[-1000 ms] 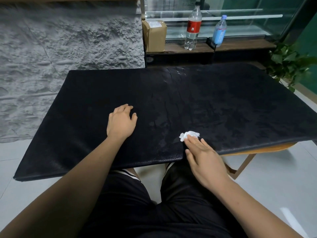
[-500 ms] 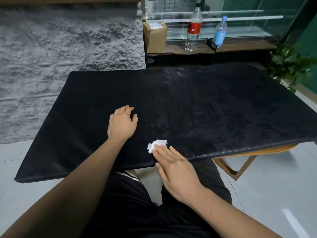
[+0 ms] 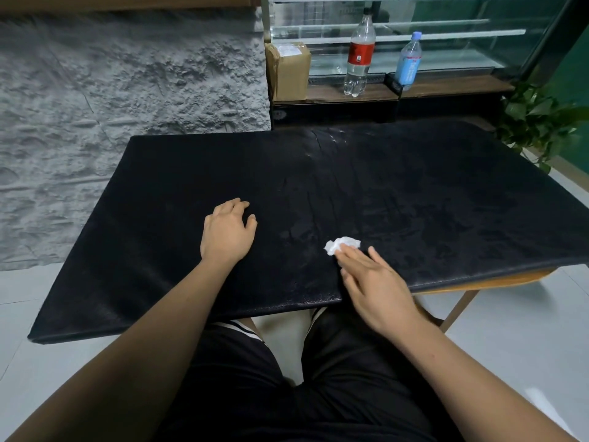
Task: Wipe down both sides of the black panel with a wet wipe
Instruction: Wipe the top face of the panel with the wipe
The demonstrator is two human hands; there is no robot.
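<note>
The black panel [image 3: 414, 186] lies by a bumpy grey wall [image 3: 127, 90]. The left hand [image 3: 228, 232] rests loosely on it. The right hand [image 3: 373, 288] presses a wet wipe [image 3: 341, 244] with flat fingers [image 3: 350, 259].

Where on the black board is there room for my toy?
The black panel is bare along its far edge, below the bottle shelf, and on its right side past the wipe. The near middle is crowded: the left hand rests there, the right hand presses the wipe.
</note>
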